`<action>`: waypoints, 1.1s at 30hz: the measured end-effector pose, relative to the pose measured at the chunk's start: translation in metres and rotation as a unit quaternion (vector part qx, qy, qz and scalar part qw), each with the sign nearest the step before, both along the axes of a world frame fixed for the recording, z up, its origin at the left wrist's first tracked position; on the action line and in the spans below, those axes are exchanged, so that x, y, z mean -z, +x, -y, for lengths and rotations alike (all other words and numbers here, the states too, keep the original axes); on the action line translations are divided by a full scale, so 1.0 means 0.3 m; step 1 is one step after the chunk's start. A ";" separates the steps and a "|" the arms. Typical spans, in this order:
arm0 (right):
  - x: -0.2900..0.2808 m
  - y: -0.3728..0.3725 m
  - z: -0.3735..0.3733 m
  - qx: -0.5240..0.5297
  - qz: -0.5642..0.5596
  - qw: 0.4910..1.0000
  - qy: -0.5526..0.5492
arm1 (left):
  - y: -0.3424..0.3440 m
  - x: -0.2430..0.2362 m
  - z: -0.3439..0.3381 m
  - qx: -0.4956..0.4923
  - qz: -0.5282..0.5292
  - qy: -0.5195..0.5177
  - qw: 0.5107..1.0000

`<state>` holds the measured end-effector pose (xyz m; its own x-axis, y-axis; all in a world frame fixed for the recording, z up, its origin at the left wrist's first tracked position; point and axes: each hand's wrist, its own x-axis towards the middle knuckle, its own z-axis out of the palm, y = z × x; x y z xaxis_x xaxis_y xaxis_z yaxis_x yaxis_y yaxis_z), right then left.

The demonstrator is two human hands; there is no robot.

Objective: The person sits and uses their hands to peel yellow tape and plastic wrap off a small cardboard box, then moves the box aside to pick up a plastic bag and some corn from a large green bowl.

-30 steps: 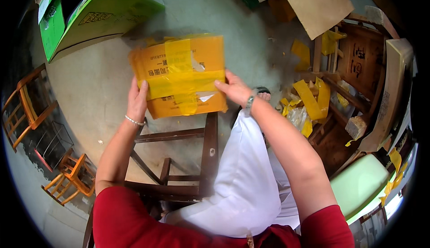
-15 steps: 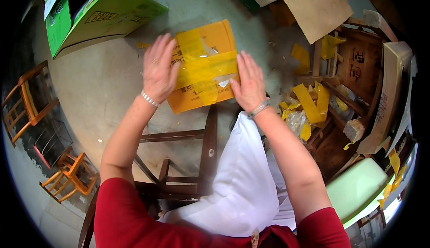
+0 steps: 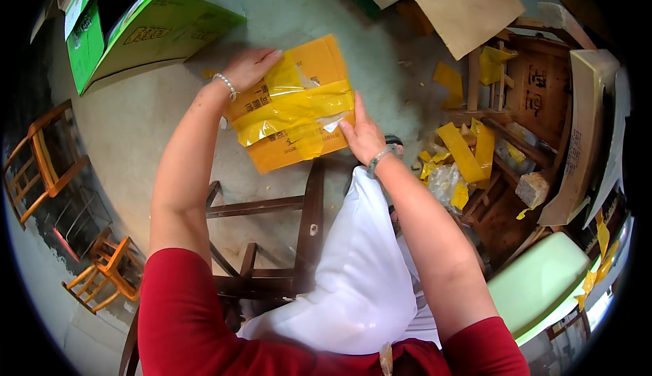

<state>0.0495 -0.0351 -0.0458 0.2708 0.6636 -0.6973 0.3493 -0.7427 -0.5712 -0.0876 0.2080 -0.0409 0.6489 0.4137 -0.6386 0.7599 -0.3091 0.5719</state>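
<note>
A flat orange cardboard package (image 3: 292,135) with yellow tape strips across it lies tilted above a dark wooden stool frame (image 3: 307,206). My left hand (image 3: 250,69) grips its far left edge, fingers curled over near the top, with the wrist raised over the left side. My right hand (image 3: 361,131) holds the near right edge, thumb on the top face and fingers along the side. My white-trousered leg (image 3: 353,267) is just below the package, beside the stool.
A green carton (image 3: 142,43) stands at upper left, orange wooden chairs (image 3: 42,155) along the left. At right are a brown cardboard sheet (image 3: 465,6), an upturned wooden piece of furniture (image 3: 533,91) with tape scraps (image 3: 462,155), and a pale green plastic item (image 3: 533,281).
My left hand has moved up to the package's far edge and curled onto it. The package has turned anticlockwise. My right hand has shifted slightly and still grips the right edge.
</note>
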 end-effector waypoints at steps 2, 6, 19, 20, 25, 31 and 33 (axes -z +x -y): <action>-0.009 -0.006 0.007 0.024 0.048 0.997 0.056 | -0.010 0.001 0.019 -0.015 0.017 0.029 0.999; -0.085 -0.002 0.036 -0.041 0.219 0.936 0.271 | -0.076 -0.055 0.100 -0.120 0.149 0.304 0.933; -0.120 -0.023 0.027 -0.185 0.136 0.922 0.312 | -0.404 -0.089 0.383 0.161 0.177 0.301 0.923; -0.112 -0.016 0.017 -0.185 0.136 0.922 0.313 | -0.424 -0.092 0.386 0.116 0.198 0.303 0.925; -0.040 0.013 -0.030 0.027 0.190 0.948 0.254 | -0.401 -0.087 0.412 -0.281 0.149 0.186 0.930; -0.021 -0.052 -0.112 0.068 0.143 0.977 0.140 | -0.431 0.046 0.372 -0.455 0.141 0.036 0.878; -0.013 -0.050 -0.133 0.060 0.120 0.986 0.098 | -0.447 0.069 0.368 -0.461 0.168 0.005 0.871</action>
<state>0.0346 0.0049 -0.0421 0.4977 0.7325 -0.4645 0.4085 -0.6704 -0.6195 -0.2219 0.0976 -0.0617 0.1875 0.8627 -0.4696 0.4784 0.3374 0.8108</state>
